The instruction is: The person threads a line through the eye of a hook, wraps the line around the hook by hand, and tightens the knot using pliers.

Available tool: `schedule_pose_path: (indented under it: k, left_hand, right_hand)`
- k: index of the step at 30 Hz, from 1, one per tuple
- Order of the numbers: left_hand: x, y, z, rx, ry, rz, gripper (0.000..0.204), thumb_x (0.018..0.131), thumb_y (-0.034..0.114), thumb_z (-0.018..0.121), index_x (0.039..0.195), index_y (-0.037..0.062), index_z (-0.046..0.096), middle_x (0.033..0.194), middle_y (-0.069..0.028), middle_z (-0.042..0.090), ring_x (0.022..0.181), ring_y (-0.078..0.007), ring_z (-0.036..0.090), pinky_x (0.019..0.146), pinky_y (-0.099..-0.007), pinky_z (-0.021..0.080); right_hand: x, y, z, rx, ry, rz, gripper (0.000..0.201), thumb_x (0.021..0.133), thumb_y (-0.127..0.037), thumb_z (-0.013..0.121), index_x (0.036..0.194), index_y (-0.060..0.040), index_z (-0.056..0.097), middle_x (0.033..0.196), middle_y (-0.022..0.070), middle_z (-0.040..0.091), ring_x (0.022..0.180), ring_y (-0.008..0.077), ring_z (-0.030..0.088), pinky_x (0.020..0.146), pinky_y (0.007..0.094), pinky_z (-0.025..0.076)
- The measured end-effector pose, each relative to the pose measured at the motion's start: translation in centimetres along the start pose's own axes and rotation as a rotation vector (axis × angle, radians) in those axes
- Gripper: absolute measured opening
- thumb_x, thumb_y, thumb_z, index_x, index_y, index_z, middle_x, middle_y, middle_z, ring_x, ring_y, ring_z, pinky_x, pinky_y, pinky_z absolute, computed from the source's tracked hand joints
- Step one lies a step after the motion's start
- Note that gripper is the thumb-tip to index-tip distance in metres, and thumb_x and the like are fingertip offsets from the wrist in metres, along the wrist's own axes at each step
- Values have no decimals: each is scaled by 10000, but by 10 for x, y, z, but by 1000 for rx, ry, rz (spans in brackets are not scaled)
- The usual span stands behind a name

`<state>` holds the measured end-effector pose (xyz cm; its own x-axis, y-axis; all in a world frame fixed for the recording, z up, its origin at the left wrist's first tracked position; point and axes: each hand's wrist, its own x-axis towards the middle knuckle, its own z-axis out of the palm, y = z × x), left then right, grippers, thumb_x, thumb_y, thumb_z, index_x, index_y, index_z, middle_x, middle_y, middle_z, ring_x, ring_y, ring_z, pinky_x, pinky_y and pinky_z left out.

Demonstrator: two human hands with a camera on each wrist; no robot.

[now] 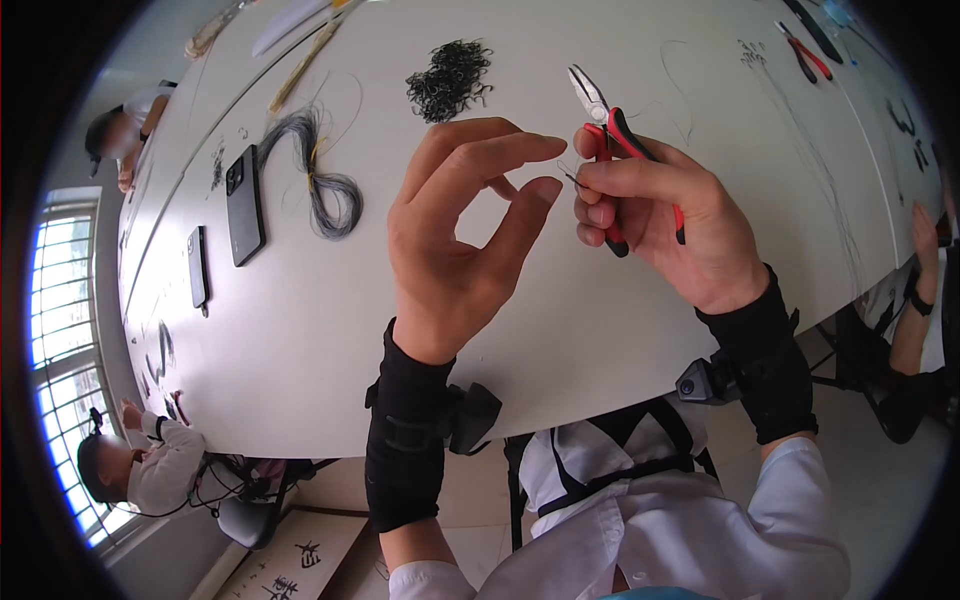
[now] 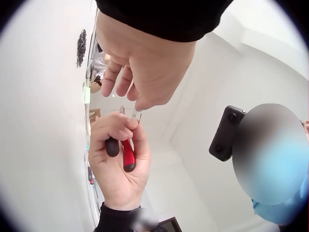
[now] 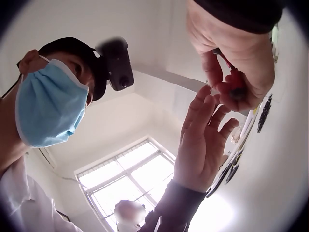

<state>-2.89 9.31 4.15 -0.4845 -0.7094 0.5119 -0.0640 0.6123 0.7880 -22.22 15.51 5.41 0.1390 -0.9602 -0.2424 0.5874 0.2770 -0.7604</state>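
In the head view my right hand (image 1: 670,205) grips a pair of pliers (image 1: 590,97) with red and black handles, its metal nose pointing up and away. Between that hand's thumb and index finger a small dark wire-like piece (image 1: 569,178) is pinched, its end sticking out to the left. My left hand (image 1: 455,225) hovers just beside it, thumb and index finger curved and apart, their tips close to the small piece. The left wrist view shows the plier handles (image 2: 129,157) lying across the right palm. Much of the pliers is hidden behind the right hand (image 3: 241,58) in the right wrist view.
On the white table (image 1: 560,340) lie a heap of small black hook-like pieces (image 1: 450,82), a tied hank of grey strands (image 1: 335,205), a black phone (image 1: 245,205) and a second phone (image 1: 198,266). Other pliers (image 1: 805,55) lie far right. People sit around the table.
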Motion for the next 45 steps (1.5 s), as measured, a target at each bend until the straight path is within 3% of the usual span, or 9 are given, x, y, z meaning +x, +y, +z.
schedule_pose_path:
  k: [2,6,9,12,15,19,25,45]
  left_hand:
    - [0,-2,-1,80,-31,70,255,834,-99,737,1066,-1,699,1153,-116,643,958,-182,654,785,-309,551]
    - [2,-5,0,212,-17,175,262,747,-58,790,963,68,712,985,-57,659,869,-221,647,708,-334,526]
    - [1,-1,0,244,-52,134,219,791,-86,779,964,31,712,995,-70,685,876,-167,675,763,-292,550]
    - [1,-1,1,255,-51,132,199,798,-86,770,955,16,701,988,-78,684,854,-170,666,757,-293,545]
    - [1,-2,4,206,37,65,203,777,-59,762,930,55,694,917,-49,671,790,-200,642,698,-312,528]
    - [0,-10,2,200,200,-20,121,815,-16,751,902,37,686,866,-56,680,754,-170,643,701,-286,524]
    - [0,-13,1,244,318,-27,115,809,-4,760,891,36,689,839,-60,676,742,-170,647,706,-287,526]
    - [0,-13,3,483,311,63,185,755,-40,764,890,61,685,886,-54,655,795,-208,668,699,-313,544]
  right_hand:
    - [1,2,-2,-12,-8,24,222,918,-168,679,1058,-18,597,839,49,619,748,123,603,729,285,506]
    - [1,2,-2,-21,-4,32,219,919,-174,678,1055,-21,597,827,45,619,733,120,596,724,281,505]
    - [2,3,-4,-27,-3,24,215,925,-181,674,1052,-25,599,833,45,622,732,118,595,728,279,505]
    - [3,3,-3,-50,18,27,221,946,-218,664,1044,-29,602,839,43,626,735,119,596,729,277,501]
    - [2,2,4,-139,68,-7,254,988,-286,622,1021,-35,610,838,40,627,734,122,591,722,270,485]
    - [1,2,5,-464,87,-158,340,1034,-363,543,992,-35,620,790,24,615,719,113,561,698,257,453]
    - [1,24,9,-829,84,-325,328,1022,-299,573,987,26,607,682,39,554,611,115,470,597,289,402]
    - [-3,18,21,-939,151,-267,317,989,-265,591,933,46,617,648,100,586,572,194,537,598,342,448]
